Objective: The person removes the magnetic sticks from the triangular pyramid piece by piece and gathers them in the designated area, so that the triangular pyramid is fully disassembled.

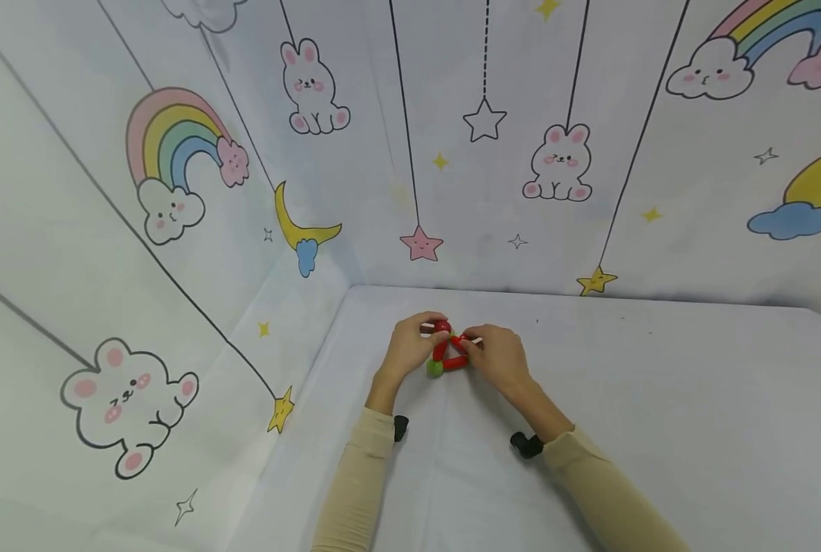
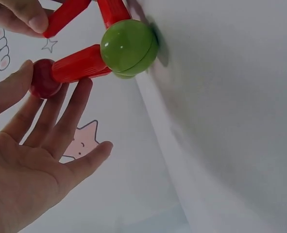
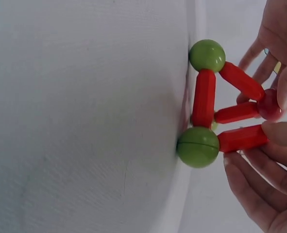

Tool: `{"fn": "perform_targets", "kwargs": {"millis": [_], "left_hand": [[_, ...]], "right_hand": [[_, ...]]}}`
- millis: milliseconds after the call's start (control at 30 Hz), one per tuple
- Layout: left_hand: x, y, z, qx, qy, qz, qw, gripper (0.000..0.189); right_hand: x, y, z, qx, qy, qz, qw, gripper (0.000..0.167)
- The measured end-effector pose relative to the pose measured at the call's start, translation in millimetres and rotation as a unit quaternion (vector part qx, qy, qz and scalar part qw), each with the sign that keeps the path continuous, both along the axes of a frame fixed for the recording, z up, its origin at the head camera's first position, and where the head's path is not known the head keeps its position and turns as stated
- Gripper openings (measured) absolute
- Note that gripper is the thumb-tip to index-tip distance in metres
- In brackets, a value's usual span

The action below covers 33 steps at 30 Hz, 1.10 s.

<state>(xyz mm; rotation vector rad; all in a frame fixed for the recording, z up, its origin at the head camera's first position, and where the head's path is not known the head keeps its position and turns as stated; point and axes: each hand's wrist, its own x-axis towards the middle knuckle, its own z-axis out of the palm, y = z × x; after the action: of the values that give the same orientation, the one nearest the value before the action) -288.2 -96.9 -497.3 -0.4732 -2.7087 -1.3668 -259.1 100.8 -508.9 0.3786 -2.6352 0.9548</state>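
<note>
A ball-and-rod frame [image 3: 204, 98] is stood near the far edge of the white table [image 1: 658, 399], with wider room left toward the table's right edge. Its red ball [image 2: 45, 80] is pinched by the left hand [image 1: 411, 345], a red rod [image 3: 243, 138] by the right hand [image 1: 500, 356].

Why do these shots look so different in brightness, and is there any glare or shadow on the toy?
Head view: bright, white table surface pale; left wrist: dimmer and greyer, with glints on the green ball and soft shadow beside it; right wrist: also greyish, glint on the upper green ball; cause unclear.
</note>
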Motion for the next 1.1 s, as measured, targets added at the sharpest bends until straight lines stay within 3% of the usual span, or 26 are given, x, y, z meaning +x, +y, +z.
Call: {"fn": "perform_targets", "kwargs": {"millis": [133, 400, 800, 1100], "left_hand": [[-1.9, -1.6, -0.4, -0.004, -0.008, 0.0, 1.0, 0.03], [-1.2, -12.2, 2.7, -0.001, -0.046, 0.024, 0.9987, 0.027], [-4.9, -22.1, 2.0, 0.0, -0.063, 0.022, 0.9978, 0.028], [-7.4, -33.2, 1.5, -0.01, -0.076, 0.038, 0.9964, 0.027]], "right_hand": [[3.4, 4.2, 1.4, -0.018, -0.006, -0.006, 0.9998, 0.016], [9.1, 13.9, 0.8, -0.071, -0.079, -0.05, 0.993, 0.014], [7.8, 30.7, 1.9, -0.059, -0.114, -0.075, 0.9889, 0.024], [10.5, 42.3, 2.3, -0.032, -0.151, -0.095, 0.9835, 0.026]]}}
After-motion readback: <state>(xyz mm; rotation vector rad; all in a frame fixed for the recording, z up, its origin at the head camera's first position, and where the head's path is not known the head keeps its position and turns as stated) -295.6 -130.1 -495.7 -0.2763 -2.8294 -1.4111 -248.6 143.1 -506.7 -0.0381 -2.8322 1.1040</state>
